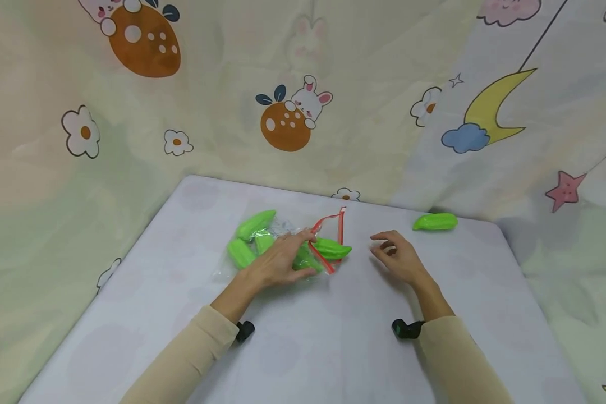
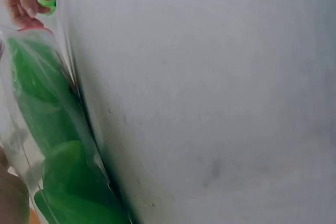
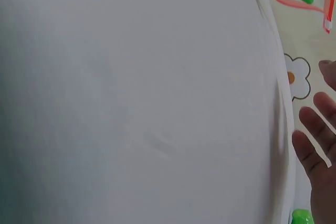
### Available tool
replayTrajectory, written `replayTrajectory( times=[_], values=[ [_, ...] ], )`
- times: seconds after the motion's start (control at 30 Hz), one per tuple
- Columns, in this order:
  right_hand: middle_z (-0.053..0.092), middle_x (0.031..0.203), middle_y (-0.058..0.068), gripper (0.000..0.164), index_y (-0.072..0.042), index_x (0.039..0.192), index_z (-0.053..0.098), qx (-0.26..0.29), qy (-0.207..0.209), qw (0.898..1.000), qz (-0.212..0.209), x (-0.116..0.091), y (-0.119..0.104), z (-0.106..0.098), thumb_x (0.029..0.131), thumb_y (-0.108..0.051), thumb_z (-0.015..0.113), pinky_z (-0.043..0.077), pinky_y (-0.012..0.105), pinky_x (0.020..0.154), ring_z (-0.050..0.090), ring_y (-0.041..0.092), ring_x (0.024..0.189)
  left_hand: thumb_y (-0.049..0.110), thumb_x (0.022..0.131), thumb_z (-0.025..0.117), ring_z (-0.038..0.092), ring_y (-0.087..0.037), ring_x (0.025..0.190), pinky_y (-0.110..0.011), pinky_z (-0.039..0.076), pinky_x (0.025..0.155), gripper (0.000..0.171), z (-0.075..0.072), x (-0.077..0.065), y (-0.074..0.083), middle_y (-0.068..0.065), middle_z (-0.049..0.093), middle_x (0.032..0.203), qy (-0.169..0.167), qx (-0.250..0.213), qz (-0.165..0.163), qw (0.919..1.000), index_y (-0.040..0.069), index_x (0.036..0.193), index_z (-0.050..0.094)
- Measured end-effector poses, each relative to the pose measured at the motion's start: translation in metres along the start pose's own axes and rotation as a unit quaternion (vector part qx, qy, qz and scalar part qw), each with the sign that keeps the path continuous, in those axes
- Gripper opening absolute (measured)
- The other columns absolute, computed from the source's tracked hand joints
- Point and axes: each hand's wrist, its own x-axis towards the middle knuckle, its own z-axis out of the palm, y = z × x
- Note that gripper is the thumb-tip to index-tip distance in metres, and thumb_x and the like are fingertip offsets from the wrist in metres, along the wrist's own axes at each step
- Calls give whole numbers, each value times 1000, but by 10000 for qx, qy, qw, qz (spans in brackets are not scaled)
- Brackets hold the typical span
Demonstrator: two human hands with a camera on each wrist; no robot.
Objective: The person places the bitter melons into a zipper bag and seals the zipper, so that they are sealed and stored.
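Note:
A clear zip bag [image 1: 285,227] with a red-edged mouth lies on the table, several bright green toy vegetables [image 1: 240,253] inside. One green vegetable [image 1: 335,248] pokes out through the mouth at its right end. My left hand [image 1: 281,259] rests across the bag, fingertips at the red edge and thumb spread toward the near side. The bagged vegetables [image 2: 63,166] also show in the left wrist view. To the right of the bag, my right hand [image 1: 400,259] hovers with loosely bent, spread fingers and nothing in them.
Another green vegetable [image 1: 435,221] lies by itself near the table's back right edge, beyond the right hand. The white-covered table [image 1: 303,348] meets a cloth backdrop [image 1: 222,112] printed with rabbits, flowers and a moon. Dark wrist cameras [image 1: 406,329] sit at both cuffs.

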Motion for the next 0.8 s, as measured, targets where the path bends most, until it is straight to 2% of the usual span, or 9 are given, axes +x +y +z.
replayTrajectory(
  times=[0.1, 0.2, 0.4, 0.63, 0.8],
  values=[
    [60, 130, 15, 30, -4, 126, 67, -219, 116, 9997, 41, 2, 6, -5, 98, -14, 70, 53, 38, 80, 62, 29, 98, 43, 89, 80, 44, -26, 146, -50, 39, 116, 71, -1, 1, -1, -8, 52, 153, -60, -14, -26, 10000, 16, 143, 43],
    [57, 132, 17, 30, -2, 126, 67, -287, 235, 9993, -30, 7, 12, -8, 98, -13, 69, 50, 35, 78, 60, 31, 98, 45, 88, 80, 44, -25, 146, -46, 40, 116, 72, -3, 2, -2, -7, 54, 149, -108, -3, -56, 9999, 18, 142, 42],
    [54, 134, 23, 31, 2, 125, 66, -531, 537, 9971, -77, 16, 13, -13, 96, -8, 69, 49, 40, 77, 58, 40, 102, 45, 87, 81, 50, -22, 139, -41, 43, 114, 73, -4, 4, -5, -3, 58, 142, -116, -21, -59, 9999, 18, 142, 42],
    [54, 130, 26, 34, 1, 127, 64, -920, 926, 9914, 33, 25, 21, -25, 94, -7, 69, 44, 44, 77, 56, 41, 90, 44, 86, 82, 51, -23, 139, -42, 43, 114, 77, -3, 4, -7, -5, 56, 145, 21, -191, -170, 9997, 14, 145, 42],
    [48, 136, 29, 38, 3, 130, 61, -991, 882, 9911, 113, 30, 27, -36, 95, -8, 67, 46, 56, 87, 55, 48, 107, 44, 86, 82, 51, -22, 138, -40, 44, 113, 76, -3, 4, -8, -2, 57, 142, 14, -236, -237, 9994, 16, 144, 42]
  ],
)
